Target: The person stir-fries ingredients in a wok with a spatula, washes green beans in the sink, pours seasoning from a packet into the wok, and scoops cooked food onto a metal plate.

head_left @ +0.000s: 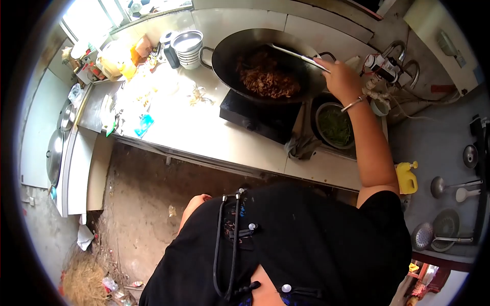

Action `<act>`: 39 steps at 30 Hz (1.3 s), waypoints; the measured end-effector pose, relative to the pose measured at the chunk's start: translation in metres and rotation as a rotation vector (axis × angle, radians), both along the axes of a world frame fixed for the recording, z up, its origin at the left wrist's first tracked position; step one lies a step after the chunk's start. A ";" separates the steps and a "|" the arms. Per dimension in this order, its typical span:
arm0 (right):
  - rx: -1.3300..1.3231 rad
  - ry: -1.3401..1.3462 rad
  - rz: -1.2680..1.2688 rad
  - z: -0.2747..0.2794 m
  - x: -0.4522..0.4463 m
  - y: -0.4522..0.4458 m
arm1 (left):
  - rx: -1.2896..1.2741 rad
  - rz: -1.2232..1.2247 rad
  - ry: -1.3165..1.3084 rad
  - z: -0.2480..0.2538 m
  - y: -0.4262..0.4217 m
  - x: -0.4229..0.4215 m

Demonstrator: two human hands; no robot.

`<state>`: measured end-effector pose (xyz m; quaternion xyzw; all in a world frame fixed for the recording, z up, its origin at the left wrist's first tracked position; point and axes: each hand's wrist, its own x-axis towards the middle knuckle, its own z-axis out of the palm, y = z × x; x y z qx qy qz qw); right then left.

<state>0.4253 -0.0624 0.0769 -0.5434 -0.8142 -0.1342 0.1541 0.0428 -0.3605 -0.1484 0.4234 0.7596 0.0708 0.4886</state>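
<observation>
My right hand (343,80) is closed around the handle of a long metal spatula (298,55), whose far end reaches into a large dark wok (232,43). Brown shredded food (268,79) lies in the bottom of the wok; the spatula's blade cannot be made out. Under the wok is a black stove (260,116). My left hand (195,205) hangs low beside my body, away from the counter. Its fingers are mostly hidden, so its grip does not show.
Right of the stove sits a pot (319,109) of green leaves (334,127), with a grey cloth (302,147) nearby. Stacked metal bowls (188,46) stand left of the wok. Bags and bottles crowd the counter's (204,127) left end. Ladles (438,187) hang at right.
</observation>
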 end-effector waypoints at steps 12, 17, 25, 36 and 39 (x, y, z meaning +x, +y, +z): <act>-0.031 0.070 0.213 -0.004 -0.019 -0.008 | -0.014 -0.037 -0.010 -0.011 -0.005 -0.011; -0.002 0.029 0.075 0.023 0.017 -0.030 | -0.024 -0.069 -0.017 -0.016 0.000 -0.014; -0.076 0.011 -0.058 -0.033 0.016 -0.058 | -0.023 -0.167 -0.022 -0.025 0.026 -0.006; -0.245 0.445 0.039 -0.074 0.034 -0.080 | 0.258 -0.277 -0.153 -0.043 0.090 0.027; -0.414 0.761 0.041 -0.111 0.055 -0.091 | 0.381 -0.390 -0.025 -0.026 0.110 0.048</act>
